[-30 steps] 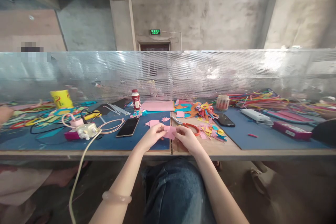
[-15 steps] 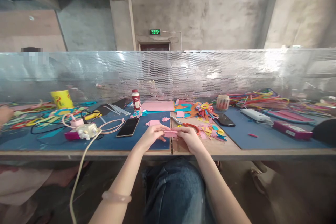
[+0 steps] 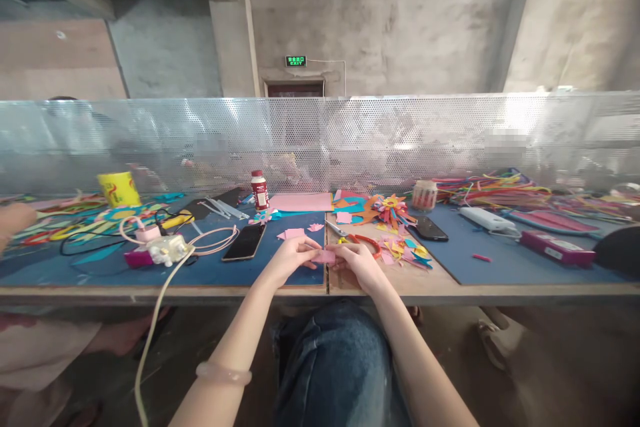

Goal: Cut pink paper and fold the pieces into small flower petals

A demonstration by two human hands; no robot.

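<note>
Between my two hands, just above the table's front edge, is a small folded piece of pink paper (image 3: 327, 256). My left hand (image 3: 295, 259) pinches its left end, and my right hand (image 3: 356, 261) pinches the right end. Right behind my right hand lie scissors (image 3: 367, 241) with orange handles, partly covered by it. Pink paper squares (image 3: 291, 233) sit beyond my left hand, near a small pink paper flower shape (image 3: 315, 227). To the right are yellow, pink and blue paper scraps (image 3: 400, 250).
A phone (image 3: 244, 242) and a power strip (image 3: 167, 250) with cables lie left. Behind stand a red bottle (image 3: 259, 191), a multicoloured paper flower (image 3: 391, 210) and a jar (image 3: 425, 195). A second phone (image 3: 430, 229) is right. Another person's hand (image 3: 15, 220) shows far left.
The pink paper now looks smaller and folded narrower, and my fingers have closed in on it from both ends. The other person's hand at far left has moved slightly right.
</note>
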